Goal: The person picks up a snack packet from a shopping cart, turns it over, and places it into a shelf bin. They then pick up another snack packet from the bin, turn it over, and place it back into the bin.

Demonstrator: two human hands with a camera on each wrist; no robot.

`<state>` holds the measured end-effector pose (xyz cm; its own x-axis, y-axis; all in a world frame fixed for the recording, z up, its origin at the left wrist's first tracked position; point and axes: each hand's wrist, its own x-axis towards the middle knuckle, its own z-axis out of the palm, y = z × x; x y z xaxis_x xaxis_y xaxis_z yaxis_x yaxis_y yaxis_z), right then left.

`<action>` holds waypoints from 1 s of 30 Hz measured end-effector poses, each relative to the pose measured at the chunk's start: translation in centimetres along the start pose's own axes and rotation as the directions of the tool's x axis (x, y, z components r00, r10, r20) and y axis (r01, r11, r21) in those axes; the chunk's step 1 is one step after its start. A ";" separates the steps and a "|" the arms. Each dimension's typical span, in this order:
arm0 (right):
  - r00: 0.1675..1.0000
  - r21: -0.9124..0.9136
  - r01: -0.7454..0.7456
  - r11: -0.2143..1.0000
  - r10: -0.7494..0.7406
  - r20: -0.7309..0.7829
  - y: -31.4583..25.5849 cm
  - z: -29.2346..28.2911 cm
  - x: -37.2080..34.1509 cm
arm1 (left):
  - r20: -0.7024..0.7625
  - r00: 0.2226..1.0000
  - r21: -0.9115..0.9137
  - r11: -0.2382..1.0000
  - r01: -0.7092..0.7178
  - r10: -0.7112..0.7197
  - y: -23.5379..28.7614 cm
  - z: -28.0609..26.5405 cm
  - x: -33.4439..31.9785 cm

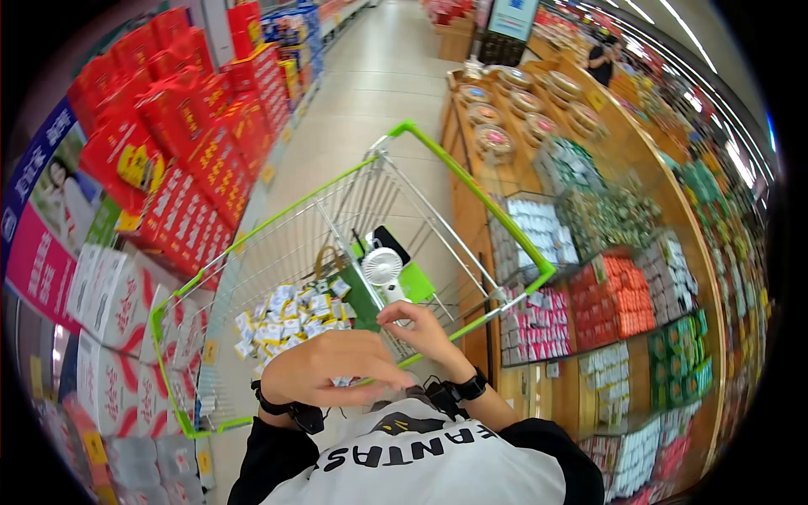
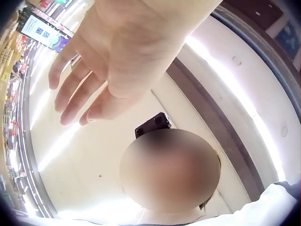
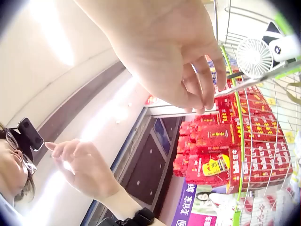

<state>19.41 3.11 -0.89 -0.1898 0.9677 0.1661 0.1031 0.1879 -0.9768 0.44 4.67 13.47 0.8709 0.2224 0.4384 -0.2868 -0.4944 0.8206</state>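
My left hand (image 1: 332, 366) is raised in front of my chest, near side of the shopping cart (image 1: 278, 220). In the left wrist view its fingers (image 2: 77, 96) are loosely bent and hold nothing. My right hand (image 1: 423, 335) hovers close to the cart's near end, fingers relaxed, nothing in them in the right wrist view. Inside the cart lies a heap of small white-and-yellow wrapped packets (image 1: 290, 318), partly hidden by the left hand. A white handheld fan (image 1: 383, 268), a dark phone (image 1: 392, 241) and a green bag (image 1: 362, 305) lie near the right hand.
Red gift boxes (image 1: 181, 198) and white cartons (image 1: 114, 299) are stacked along the left. A wooden display shelf (image 1: 471, 181) with bins of packaged snacks (image 1: 613, 295) lines the right. The tiled aisle (image 1: 379, 67) runs ahead; a person (image 1: 601, 63) stands far right.
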 end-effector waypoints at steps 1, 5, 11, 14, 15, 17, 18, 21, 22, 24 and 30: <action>0.999 -0.012 -0.006 1.000 0.005 -0.032 -0.2 -0.4 -0.6 | 0.025 1.000 -0.017 1.000 -0.018 0.018 -0.4 0.3 0.2; 0.975 -0.055 -0.046 0.997 0.033 -0.219 0.4 -1.3 -3.3 | -0.036 0.999 -0.062 0.998 -0.014 0.011 -3.5 1.0 1.1; 0.929 -0.095 -0.082 0.992 0.042 -0.369 -0.1 -2.6 -7.2 | -0.022 0.997 -0.267 0.961 0.071 -0.080 -6.3 3.9 3.4; 0.891 -0.082 -0.082 0.993 0.036 -0.453 0.5 -3.2 -8.4 | 0.043 0.998 -0.277 0.960 0.052 -0.042 -7.1 4.9 4.4; 0.882 -0.083 -0.083 0.993 0.034 -0.471 0.4 -3.5 -8.6 | 0.051 0.998 -0.282 0.958 0.060 -0.047 -7.2 5.2 4.7; 0.869 -0.075 -0.088 0.993 0.040 -0.494 0.0 -3.8 -9.1 | 0.068 0.997 -0.262 0.964 0.038 -0.021 -7.6 5.9 4.9; 0.865 -0.076 -0.082 0.994 0.033 -0.500 0.0 -3.9 -9.2 | 0.085 0.994 -0.295 0.952 0.088 -0.066 -7.5 6.1 5.1; 0.865 -0.106 -0.057 0.993 -0.003 -0.501 0.0 -4.3 -9.5 | 0.127 0.988 -0.314 0.942 0.120 -0.083 -7.6 6.7 5.4; 0.871 -0.133 -0.049 0.990 -0.023 -0.492 0.0 -4.4 -9.7 | 0.134 0.988 -0.318 0.941 0.113 -0.073 -7.6 6.9 5.5; 0.870 -0.134 -0.047 0.990 -0.025 -0.493 -0.8 -4.6 -10.3 | 0.147 0.987 -0.323 0.940 0.107 -0.062 -7.7 7.7 5.6; 0.849 -0.160 -0.056 0.986 -0.037 -0.527 -1.5 -6.1 -13.7 | 0.148 0.985 -0.403 0.905 0.140 -0.087 -8.3 11.5 6.5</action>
<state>27.87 -9.43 -0.92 0.3499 0.9032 0.2487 0.2681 0.1578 -0.9504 13.05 0.57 5.31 0.9418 0.1381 0.3064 -0.2981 -0.0778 0.9514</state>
